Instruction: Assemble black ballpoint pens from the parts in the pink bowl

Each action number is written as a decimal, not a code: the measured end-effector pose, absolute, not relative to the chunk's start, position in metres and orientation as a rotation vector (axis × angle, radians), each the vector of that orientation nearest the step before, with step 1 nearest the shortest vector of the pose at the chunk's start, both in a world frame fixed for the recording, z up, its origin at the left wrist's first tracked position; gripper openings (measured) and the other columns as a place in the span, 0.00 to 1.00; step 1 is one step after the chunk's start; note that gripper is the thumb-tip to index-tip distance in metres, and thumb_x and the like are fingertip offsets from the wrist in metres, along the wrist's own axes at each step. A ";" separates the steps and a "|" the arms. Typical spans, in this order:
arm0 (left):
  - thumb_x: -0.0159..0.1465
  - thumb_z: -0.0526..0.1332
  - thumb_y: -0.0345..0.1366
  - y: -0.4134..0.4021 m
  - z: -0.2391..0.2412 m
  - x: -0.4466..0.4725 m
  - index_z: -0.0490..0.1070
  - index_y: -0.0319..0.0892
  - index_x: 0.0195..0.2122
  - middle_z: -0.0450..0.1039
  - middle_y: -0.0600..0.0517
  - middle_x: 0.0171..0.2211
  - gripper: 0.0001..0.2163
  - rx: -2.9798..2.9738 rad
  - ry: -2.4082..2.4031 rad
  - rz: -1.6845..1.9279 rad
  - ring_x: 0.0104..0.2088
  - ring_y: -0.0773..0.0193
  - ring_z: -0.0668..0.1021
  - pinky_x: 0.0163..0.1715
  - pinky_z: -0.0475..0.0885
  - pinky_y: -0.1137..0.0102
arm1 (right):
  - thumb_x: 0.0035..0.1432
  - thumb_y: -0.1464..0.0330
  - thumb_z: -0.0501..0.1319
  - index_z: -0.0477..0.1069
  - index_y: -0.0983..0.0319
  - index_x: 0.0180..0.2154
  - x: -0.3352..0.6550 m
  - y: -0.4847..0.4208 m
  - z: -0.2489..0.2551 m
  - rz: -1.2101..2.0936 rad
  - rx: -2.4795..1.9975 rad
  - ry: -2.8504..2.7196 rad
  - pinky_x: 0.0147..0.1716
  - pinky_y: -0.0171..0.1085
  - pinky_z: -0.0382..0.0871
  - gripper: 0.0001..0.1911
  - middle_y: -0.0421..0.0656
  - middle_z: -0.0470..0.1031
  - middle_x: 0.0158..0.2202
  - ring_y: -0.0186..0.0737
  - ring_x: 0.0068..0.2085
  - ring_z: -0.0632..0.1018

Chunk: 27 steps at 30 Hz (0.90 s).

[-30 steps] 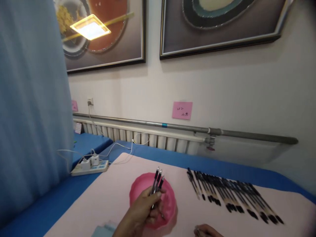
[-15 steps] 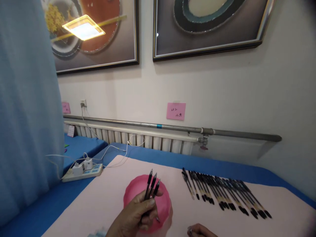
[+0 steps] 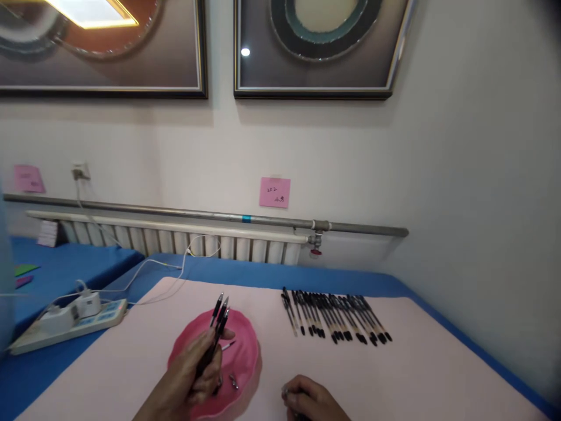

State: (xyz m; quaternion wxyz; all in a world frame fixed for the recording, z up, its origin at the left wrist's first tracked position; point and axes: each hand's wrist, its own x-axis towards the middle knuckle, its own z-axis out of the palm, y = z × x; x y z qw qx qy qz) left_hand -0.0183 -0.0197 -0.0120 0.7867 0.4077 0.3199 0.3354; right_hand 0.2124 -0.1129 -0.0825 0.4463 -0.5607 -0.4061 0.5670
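Observation:
My left hand grips a small bunch of black pens, tips pointing up and away, above a pink dish. A few small pen parts lie in the dish. My right hand rests on the pale pink mat near the bottom edge, fingers curled around something small and dark that I cannot make out. A row of several black pens lies side by side on the mat, to the right of the dish.
A white power strip with chargers and cables lies on the blue table cover at the left. A radiator and a grey pipe run along the wall, with a pink note and framed pictures above.
The view has swung to the right and down, so the curtain has left the picture. My left hand keeps the pens over the dish; my right hand shows more fully.

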 end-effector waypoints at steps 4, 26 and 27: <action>0.54 0.62 0.52 -0.026 -0.009 -0.014 0.66 0.41 0.39 0.55 0.62 0.17 0.20 0.892 0.750 0.768 0.14 0.79 0.51 0.13 0.41 0.81 | 0.43 0.63 0.57 0.64 0.62 0.30 0.212 -0.113 -0.085 1.439 -1.385 -0.952 0.20 0.30 0.51 0.12 0.37 0.69 0.18 0.28 0.18 0.65; 0.54 0.65 0.34 -0.007 -0.013 -0.024 0.68 0.38 0.34 0.61 0.59 0.21 0.09 0.712 0.600 0.977 0.17 0.78 0.60 0.14 0.54 0.81 | 0.46 0.64 0.56 0.63 0.60 0.32 0.203 -0.124 -0.061 1.501 -1.368 -0.776 0.13 0.28 0.38 0.09 0.34 0.67 0.19 0.24 0.14 0.61; 0.55 0.65 0.33 -0.006 -0.013 -0.023 0.67 0.37 0.32 0.60 0.59 0.20 0.08 0.705 0.564 0.963 0.17 0.79 0.59 0.14 0.54 0.81 | 0.46 0.64 0.56 0.63 0.60 0.31 0.203 -0.124 -0.059 1.483 -1.388 -0.750 0.13 0.28 0.37 0.08 0.33 0.65 0.19 0.22 0.13 0.58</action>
